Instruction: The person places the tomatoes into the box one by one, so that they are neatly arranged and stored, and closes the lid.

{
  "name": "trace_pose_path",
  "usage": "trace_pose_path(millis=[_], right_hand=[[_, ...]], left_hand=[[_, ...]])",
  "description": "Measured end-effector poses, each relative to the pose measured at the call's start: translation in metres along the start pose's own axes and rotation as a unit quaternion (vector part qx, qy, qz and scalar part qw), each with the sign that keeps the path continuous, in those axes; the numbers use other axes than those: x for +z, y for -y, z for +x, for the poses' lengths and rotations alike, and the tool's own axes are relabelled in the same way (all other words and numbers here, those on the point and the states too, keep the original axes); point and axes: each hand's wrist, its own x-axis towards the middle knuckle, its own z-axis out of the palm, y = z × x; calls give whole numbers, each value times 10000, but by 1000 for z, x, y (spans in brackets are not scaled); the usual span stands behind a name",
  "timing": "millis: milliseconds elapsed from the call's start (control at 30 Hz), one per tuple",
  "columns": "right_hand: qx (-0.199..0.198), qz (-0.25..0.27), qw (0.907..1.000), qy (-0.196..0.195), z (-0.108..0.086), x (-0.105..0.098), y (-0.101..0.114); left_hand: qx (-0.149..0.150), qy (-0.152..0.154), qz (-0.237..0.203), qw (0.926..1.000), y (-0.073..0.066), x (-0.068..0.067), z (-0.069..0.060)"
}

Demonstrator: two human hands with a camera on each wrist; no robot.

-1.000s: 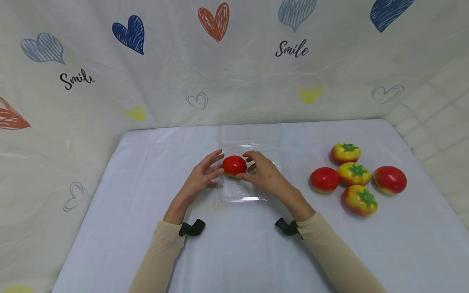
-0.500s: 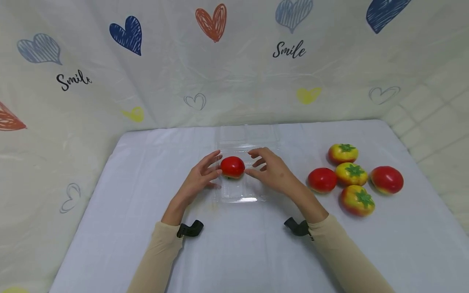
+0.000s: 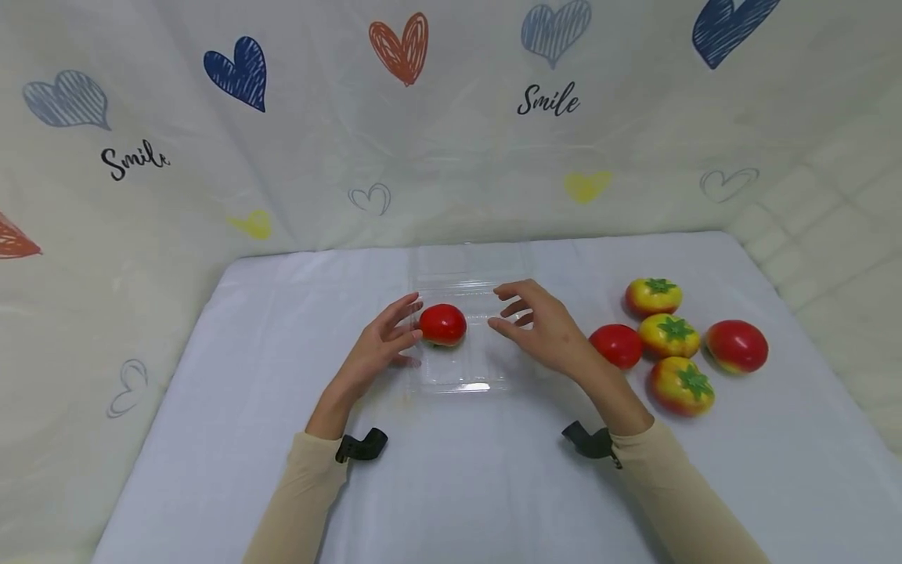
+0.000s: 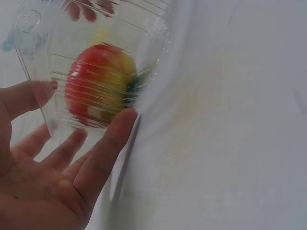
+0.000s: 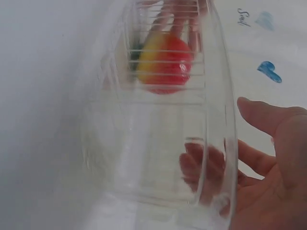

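A glossy red toy tomato (image 3: pixel 442 325), yellow towards its green-leafed end, lies leaf side down in the left part of a clear plastic clamshell box (image 3: pixel 465 376). The box's lid stands folded back at the far side. My left hand (image 3: pixel 380 345) is at the box's left wall with fingers spread; in the left wrist view its thumb (image 4: pixel 36 96) overlaps the rim and the fingers lie along the outer wall. Whether they press on it I cannot tell. My right hand (image 3: pixel 553 333), fingers loosely bent and apart, is over the box's right side and holds nothing.
Several more toy tomatoes lie loosely grouped on the right of the white-covered table (image 3: pixel 451 486): two red ones, such as the far right one (image 3: pixel 737 346), and yellow-red ones with green tops (image 3: pixel 669 335). Behind the table hangs a heart-printed cloth (image 3: pixel 458 188).
My right hand has let go of the tomato and moved right, away from it. The tomato stays in the box. The left hand keeps its place beside the box; the view has shifted slightly.
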Motion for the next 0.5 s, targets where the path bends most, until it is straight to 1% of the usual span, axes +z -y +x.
trace_pose_path(millis=[233, 367, 500], right_hand=[[-185, -93, 9993, -299, -5, -12, -4], [-280, -107, 9990, -341, -8, -17, -8], [-272, -145, 9989, -361, -11, -22, -11]], left_hand=[[26, 30, -1, 10000, 1, -1, 1], [11, 24, -36, 10000, 1, -2, 1], [-4, 11, -35, 10000, 2, -1, 0]])
